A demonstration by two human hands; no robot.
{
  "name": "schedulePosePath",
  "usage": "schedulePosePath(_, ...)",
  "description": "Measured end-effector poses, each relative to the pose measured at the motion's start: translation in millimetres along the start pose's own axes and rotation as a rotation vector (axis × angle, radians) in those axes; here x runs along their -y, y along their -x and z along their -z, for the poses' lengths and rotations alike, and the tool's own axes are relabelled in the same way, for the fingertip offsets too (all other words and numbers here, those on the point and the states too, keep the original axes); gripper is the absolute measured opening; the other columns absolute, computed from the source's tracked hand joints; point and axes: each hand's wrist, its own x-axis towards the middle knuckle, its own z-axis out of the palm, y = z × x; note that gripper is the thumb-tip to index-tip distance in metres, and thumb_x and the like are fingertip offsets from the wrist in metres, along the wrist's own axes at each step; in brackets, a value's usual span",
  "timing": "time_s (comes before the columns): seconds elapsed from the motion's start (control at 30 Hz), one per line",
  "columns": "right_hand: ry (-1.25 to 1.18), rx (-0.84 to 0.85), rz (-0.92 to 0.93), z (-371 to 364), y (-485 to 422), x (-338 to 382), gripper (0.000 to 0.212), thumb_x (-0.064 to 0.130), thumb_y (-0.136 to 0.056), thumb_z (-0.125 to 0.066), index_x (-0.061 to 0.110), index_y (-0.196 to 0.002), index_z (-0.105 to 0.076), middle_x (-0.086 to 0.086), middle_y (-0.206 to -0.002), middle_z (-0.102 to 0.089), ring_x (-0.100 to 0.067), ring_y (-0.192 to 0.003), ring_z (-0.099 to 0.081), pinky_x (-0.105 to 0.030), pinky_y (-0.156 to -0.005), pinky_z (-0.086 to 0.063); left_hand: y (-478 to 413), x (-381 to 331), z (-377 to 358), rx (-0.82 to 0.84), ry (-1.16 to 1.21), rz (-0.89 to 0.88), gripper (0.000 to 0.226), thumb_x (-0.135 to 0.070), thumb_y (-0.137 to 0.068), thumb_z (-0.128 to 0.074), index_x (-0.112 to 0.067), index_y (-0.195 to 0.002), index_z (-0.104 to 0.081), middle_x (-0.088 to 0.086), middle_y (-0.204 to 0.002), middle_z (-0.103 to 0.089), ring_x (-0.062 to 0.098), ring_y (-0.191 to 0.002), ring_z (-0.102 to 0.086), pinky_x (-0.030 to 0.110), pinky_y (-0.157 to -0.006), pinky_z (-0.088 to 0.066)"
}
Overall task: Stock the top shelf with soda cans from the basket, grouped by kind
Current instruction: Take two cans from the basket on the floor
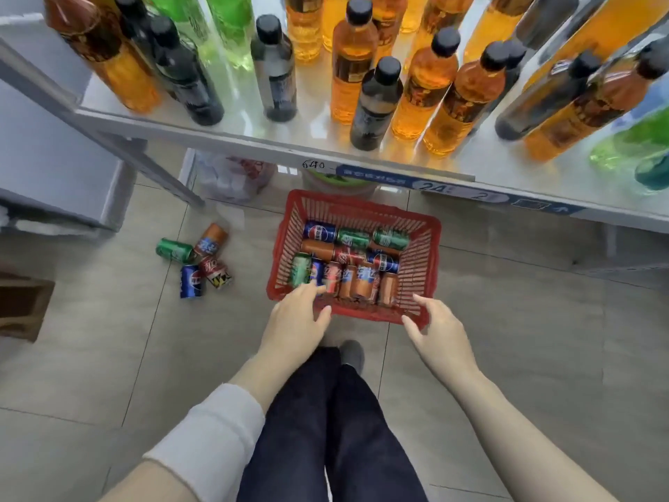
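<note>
A red plastic basket (427, 244) stands on the tiled floor under the shelf edge. Inside it lie several soda cans: blue ones (319, 230), green ones (390, 238), orange ones (364, 280) and red ones (350, 254). My left hand (297, 317) reaches over the basket's near left corner, fingers relaxed, holding nothing. My right hand (436, 326) hovers at the near right corner with fingers spread and holds nothing. A white shelf (231, 128) above carries bottles, not cans.
Several loose cans (197, 257) lie on the floor left of the basket. Orange, dark and green bottles (353, 72) crowd the shelf. A white plastic bag (231, 177) sits under the shelf, a brown box (21, 306) at the far left. My legs and shoe (352, 353) are below the basket.
</note>
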Motion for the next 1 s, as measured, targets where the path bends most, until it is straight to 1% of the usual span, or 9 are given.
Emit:
schedulePosePath(0.13, -0.074, 0.089, -0.182, -76.2, -75.0, -46.7, 0.050, 0.035, -0.088, -0.059, 0.012, -0.131, -0.049, -0.006, -0.135, -0.052, -0.022, -0.124, -0.047, -0.029, -0.099, -0.037, -80.9, 57.7, -61.1, 0.069, 0.018, 0.087, 0.043, -0.026, -0.095, -0.048, -0.017, -0.136, -0.043, 0.000, -0.143, -0.043, 0.018, -0.132, -0.039, 0.033, -0.108, -0.032)
schedulePosePath(0.27, -0.196, 0.101, -0.308, -137.5, -141.2, -81.1, 0.057, 0.037, -0.084, -0.064, 0.008, -0.130, -0.049, -0.010, -0.131, -0.055, -0.027, -0.123, -0.049, -0.031, -0.097, -0.037, -148.3, 109.2, -112.3, 0.084, 0.057, 0.155, 0.037, -0.020, -0.091, -0.054, -0.012, -0.127, -0.053, 0.006, -0.128, -0.055, 0.024, -0.118, -0.051, 0.031, -0.097, -0.040)
schedulePosePath(0.37, -0.217, 0.097, -0.311, -179.5, -184.4, -101.3, 0.056, 0.035, -0.082, -0.066, 0.004, -0.127, -0.051, -0.013, -0.126, -0.059, -0.028, -0.118, -0.053, -0.029, -0.089, -0.038, -188.6, 141.0, -147.0, 0.087, 0.016, 0.142, 0.034, -0.022, -0.089, -0.055, -0.011, -0.122, -0.057, 0.008, -0.119, -0.060, 0.026, -0.111, -0.055, 0.035, -0.090, -0.044)
schedulePosePath(0.57, -0.201, 0.113, -0.289, -242.6, -256.0, -127.0, 0.053, 0.031, -0.084, -0.065, 0.003, -0.127, -0.049, -0.013, -0.127, -0.057, -0.029, -0.118, -0.052, -0.029, -0.086, -0.038, -260.6, 175.6, -190.5, 0.070, -0.082, 0.160, 0.046, -0.024, -0.090, -0.053, -0.009, -0.133, -0.046, 0.012, -0.132, -0.052, 0.029, -0.118, -0.051, 0.036, -0.095, -0.042)
schedulePosePath(0.7, -0.195, 0.121, -0.268, -269.8, -298.3, -144.0, 0.045, 0.035, -0.082, -0.067, 0.006, -0.115, -0.057, -0.010, -0.107, -0.063, -0.029, -0.107, -0.057, -0.025, -0.072, -0.034, -306.4, 187.8, -202.7, 0.016, -0.085, 0.138, 0.047, -0.023, -0.090, -0.054, -0.011, -0.135, -0.045, 0.011, -0.134, -0.051, 0.027, -0.119, -0.050, 0.033, -0.097, -0.040)
schedulePosePath(0.77, -0.201, 0.122, -0.275, -283.8, -316.8, -152.6, 0.056, 0.041, -0.080, -0.067, 0.005, -0.121, -0.055, -0.014, -0.115, -0.063, -0.030, -0.108, -0.057, -0.029, -0.076, -0.040, -325.2, 194.9, -203.8, -0.026, -0.098, 0.112, 0.047, -0.022, -0.090, -0.054, -0.009, -0.135, -0.045, 0.011, -0.135, -0.051, 0.027, -0.120, -0.049, 0.033, -0.098, -0.039)
schedulePosePath(0.83, -0.214, 0.113, -0.299, -295.2, -331.8, -158.6, 0.071, 0.046, -0.078, -0.066, 0.003, -0.131, -0.046, -0.016, -0.126, -0.058, -0.031, -0.114, -0.055, -0.036, -0.090, -0.045, -342.1, 204.7, -204.5, -0.048, -0.128, 0.096, 0.049, -0.023, -0.090, -0.056, -0.008, -0.135, -0.043, 0.012, -0.135, -0.050, 0.027, -0.121, -0.048, 0.035, -0.100, -0.038)
schedulePosePath(0.9, -0.242, 0.083, -0.308, -301.8, -342.9, -158.3, 0.080, 0.048, -0.077, -0.067, 0.003, -0.137, -0.038, -0.015, -0.134, -0.051, -0.031, -0.121, -0.050, -0.039, -0.097, -0.041, -355.8, 213.6, -204.8, -0.046, -0.191, 0.100, 0.055, -0.025, -0.087, -0.060, -0.008, -0.137, -0.040, 0.012, -0.135, -0.049, 0.028, -0.122, -0.047, 0.037, -0.102, -0.039)
schedulePosePath(1.0, -0.267, -0.054, -0.293, -300.8, -355.6, -157.4, 0.084, 0.049, -0.077, -0.067, 0.001, -0.138, -0.035, -0.017, -0.137, -0.046, -0.031, -0.126, -0.044, -0.039, -0.099, -0.039, -372.0, 220.5, -206.4, 0.031, -0.372, 0.090, 0.069, -0.031, -0.085, -0.063, -0.010, -0.142, -0.030, 0.011, -0.143, -0.040, 0.027, -0.131, -0.038, 0.038, -0.109, -0.034)
